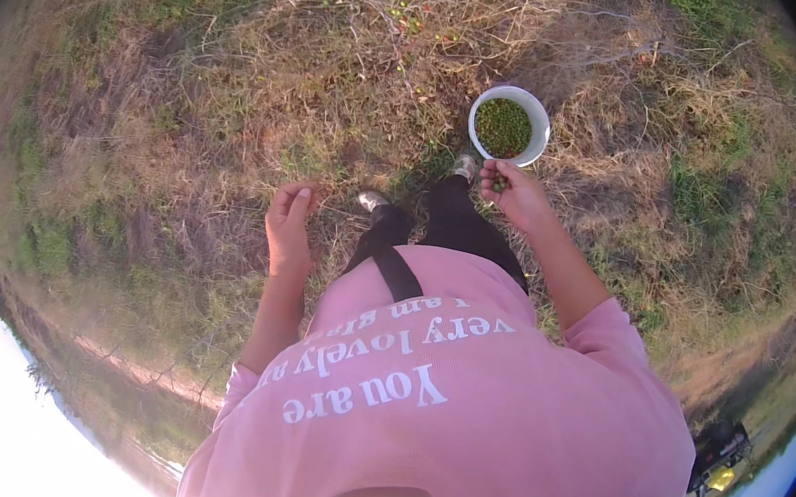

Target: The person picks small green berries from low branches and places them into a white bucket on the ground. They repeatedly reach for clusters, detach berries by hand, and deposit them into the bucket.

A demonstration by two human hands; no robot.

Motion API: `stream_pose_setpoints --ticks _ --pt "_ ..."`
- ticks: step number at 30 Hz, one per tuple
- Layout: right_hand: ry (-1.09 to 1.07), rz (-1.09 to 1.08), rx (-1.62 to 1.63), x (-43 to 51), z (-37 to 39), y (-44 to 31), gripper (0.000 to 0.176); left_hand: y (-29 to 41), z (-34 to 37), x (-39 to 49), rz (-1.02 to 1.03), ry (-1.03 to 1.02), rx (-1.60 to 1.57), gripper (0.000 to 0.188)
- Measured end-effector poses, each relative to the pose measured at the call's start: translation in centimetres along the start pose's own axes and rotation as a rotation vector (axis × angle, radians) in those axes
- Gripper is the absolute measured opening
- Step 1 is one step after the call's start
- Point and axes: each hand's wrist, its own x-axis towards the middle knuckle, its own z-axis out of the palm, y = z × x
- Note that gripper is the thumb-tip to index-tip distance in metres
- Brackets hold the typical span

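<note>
A white plastic bucket stands on the dry grass in front of my feet, with many small green fruits inside, a few of them reddish. My right hand is just on the near side of the rim, its fingers curled round several small green fruits. Whether it touches the bucket cannot be told. Off to the left, my left hand hangs over the grass with its fingers bent and the thumb near them; no object shows in it, though the inside of its fingers is partly hidden.
Thin branches with green, yellow and red fruits spread through the grass ahead. My shoes are on the ground between my hands. Dry grass with green patches surrounds me. A dark vehicle with something yellow on it stands far off at the lower right.
</note>
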Motion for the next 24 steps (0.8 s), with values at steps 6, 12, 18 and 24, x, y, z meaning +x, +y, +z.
stream_pose_setpoints --ticks 6,12,18,24 --pt "0.34 0.008 -0.232 8.3 -10.5 -2.2 0.033 -1.0 3.0 1.2 -0.092 0.089 -0.077 0.011" --pt "0.605 -0.015 -0.637 13.2 -12.0 -3.3 0.042 -3.2 5.1 4.0 -0.217 0.083 0.005 0.014" --pt "0.223 -0.11 -0.422 15.4 -3.9 -4.2 0.024 -7.2 7.9 10.4 -0.346 0.022 -0.074 0.021" --pt "0.04 -0.209 -0.351 17.8 3.4 -4.1 0.019 -10.0 10.0 16.8 -0.343 0.0 -0.164 0.022"
